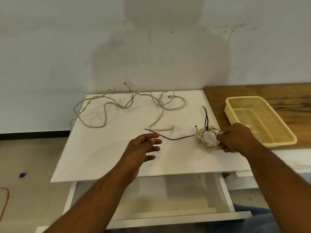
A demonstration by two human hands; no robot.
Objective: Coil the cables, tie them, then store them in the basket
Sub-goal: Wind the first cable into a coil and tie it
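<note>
R hand grips the coiled cable, its fingers hiding the coil's right side. L hand is relaxed and holds nothing, just beside a black string. Basket is near, right of the R hand. A loose cable lies along the far edge of the white board, w/ one loop over the left edge.

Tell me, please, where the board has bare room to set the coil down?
Bare: the white board near-left, between loose cable and front edge; also the basket floor. Crowded: the far strip and around the black tie.
</note>
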